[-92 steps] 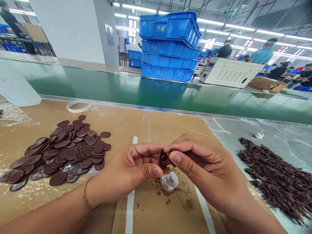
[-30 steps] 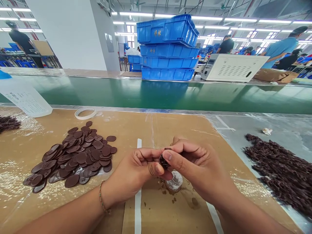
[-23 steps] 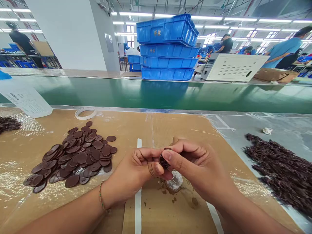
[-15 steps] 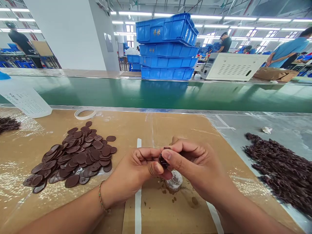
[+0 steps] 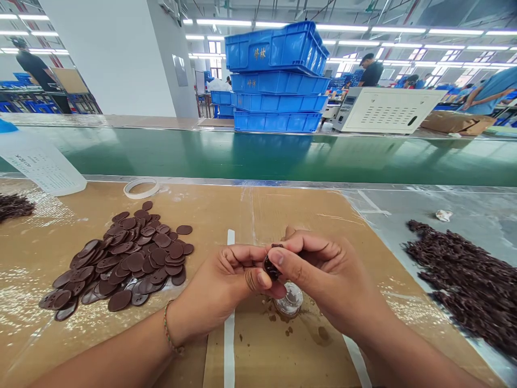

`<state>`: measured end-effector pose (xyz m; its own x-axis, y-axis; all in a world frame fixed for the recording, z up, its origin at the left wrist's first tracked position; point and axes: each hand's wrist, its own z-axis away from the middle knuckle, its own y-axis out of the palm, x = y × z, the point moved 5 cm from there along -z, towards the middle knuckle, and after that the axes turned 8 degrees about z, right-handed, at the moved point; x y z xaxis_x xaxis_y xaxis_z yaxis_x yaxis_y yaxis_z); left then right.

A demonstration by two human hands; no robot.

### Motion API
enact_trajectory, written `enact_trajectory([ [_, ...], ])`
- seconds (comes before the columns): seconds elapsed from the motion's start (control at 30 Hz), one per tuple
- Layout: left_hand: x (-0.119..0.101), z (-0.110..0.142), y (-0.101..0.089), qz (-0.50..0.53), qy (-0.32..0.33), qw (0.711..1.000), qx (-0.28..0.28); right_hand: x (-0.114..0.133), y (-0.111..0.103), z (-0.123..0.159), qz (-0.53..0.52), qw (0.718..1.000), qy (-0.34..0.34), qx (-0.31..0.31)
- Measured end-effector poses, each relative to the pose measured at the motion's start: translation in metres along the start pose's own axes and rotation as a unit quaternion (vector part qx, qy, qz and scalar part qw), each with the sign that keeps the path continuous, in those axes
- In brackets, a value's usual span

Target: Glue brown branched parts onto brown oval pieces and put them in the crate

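Observation:
Between my two hands is a small dark brown oval piece (image 5: pixel 272 268) with a glossy, uneven face. My left hand (image 5: pixel 238 277) pinches its left side with thumb and fingers. From the right, the thumb and forefinger of my right hand (image 5: pixel 313 264) press on its upper edge. Fingers cover much of the piece. Just below them, a small clear round dish (image 5: pixel 290 300) stands on the brown board, with wet spots around it. To the left lies a heap of flat dark brown oval discs (image 5: pixel 135 261).
A pile of thin dark brown pieces (image 5: pixel 464 275) lies at right. A tape roll (image 5: pixel 141 188) and a translucent bottle (image 5: pixel 44 161) are at the back left. Beyond the green conveyor belt (image 5: pixel 181 153) stand stacked blue crates (image 5: pixel 278 81) and a white metal box (image 5: pixel 388 110). Several people are farther off.
My hands keep the same hold on the brown oval piece, with hardly any movement. In the background, the person in blue at the far right has shifted to the right.

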<state>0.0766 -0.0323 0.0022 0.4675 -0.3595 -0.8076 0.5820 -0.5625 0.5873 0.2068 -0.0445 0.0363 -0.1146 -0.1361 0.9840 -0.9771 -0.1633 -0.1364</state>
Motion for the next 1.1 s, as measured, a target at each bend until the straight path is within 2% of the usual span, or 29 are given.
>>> enact_trajectory([
  [1.1,-0.002,-0.001,0.0002,0.0,-0.003,1.0,-0.007,0.0029,0.0012,0.0011,-0.004,1.0,0.004,-0.007],
])
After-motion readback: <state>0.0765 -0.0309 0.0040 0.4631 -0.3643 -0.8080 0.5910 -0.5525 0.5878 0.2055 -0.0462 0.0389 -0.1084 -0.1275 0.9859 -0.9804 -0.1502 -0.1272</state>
